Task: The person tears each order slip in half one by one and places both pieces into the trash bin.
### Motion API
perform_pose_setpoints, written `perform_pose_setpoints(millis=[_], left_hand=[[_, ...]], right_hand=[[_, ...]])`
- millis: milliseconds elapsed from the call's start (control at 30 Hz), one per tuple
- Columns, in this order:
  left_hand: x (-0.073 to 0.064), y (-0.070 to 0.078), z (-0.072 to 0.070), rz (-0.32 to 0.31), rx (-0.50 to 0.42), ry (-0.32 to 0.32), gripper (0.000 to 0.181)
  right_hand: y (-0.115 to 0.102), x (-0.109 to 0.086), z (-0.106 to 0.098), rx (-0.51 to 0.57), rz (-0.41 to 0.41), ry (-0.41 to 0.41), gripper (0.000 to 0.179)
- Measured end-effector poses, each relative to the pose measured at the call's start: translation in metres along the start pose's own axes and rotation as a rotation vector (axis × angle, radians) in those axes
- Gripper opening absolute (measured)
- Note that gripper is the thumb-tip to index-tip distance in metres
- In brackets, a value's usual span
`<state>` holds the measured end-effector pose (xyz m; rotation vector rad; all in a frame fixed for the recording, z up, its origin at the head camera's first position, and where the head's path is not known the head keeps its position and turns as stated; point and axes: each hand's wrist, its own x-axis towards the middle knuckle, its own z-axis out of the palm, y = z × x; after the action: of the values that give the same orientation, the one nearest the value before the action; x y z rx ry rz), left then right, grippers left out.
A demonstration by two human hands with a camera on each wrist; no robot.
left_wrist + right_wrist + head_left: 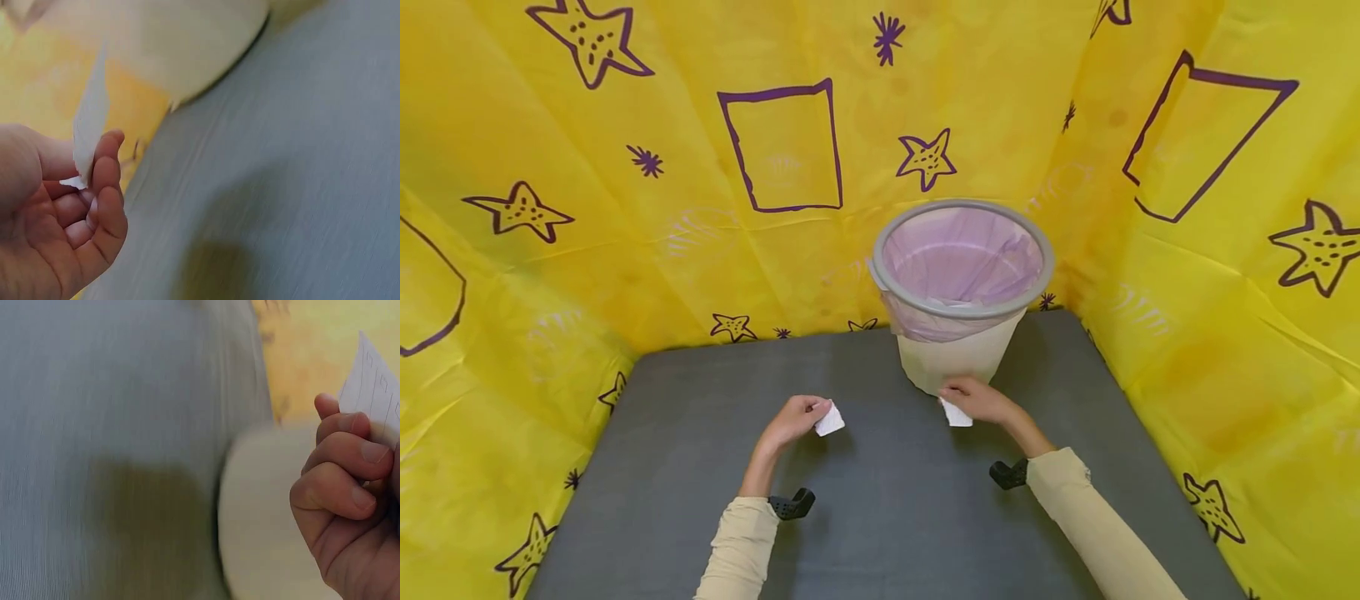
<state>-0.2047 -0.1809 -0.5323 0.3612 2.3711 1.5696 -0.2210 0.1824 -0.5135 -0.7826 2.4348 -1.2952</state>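
Observation:
My left hand [792, 421] pinches a small piece of white paper [830, 420] between thumb and fingers, above the grey tabletop. In the left wrist view, that paper [92, 119] appears thin and stands up from the fingertips. Another piece of white paper [957, 413] is held by my right hand [977, 400], just in front of the waste bin's base. Faint printed lines and small marks show on this paper [370, 384] in the right wrist view. The cream waste bin [951, 358] has a grey rim and a pinkish liner [962, 250] folded over its edge.
The grey tabletop [880, 517] reaches back to a yellow patterned cloth [685, 150], which rises at the back and both sides. The bin stands at the back right, close to the cloth. A dark camera mount [793, 504] sits on each wrist.

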Motion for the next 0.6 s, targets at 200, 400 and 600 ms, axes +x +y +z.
perform_pose_setpoints(millis=[200, 400, 600], left_hand=[[-0.004, 0.005, -0.029, -0.05, -0.012, -0.045, 0.039], [0.014, 0.038, -0.072, -0.16, -0.084, -0.084, 0.032], [0.025, 0.104, -0.118, -0.133, -0.045, -0.082, 0.028]], right_hand=[[0.016, -0.038, -0.051, 0.004, 0.149, -0.007, 0.027], [0.004, -0.062, -0.123, -0.036, 0.184, 0.105, 0.03], [-0.031, -0.088, -0.195, 0.03, 0.295, 0.211, 0.033]])
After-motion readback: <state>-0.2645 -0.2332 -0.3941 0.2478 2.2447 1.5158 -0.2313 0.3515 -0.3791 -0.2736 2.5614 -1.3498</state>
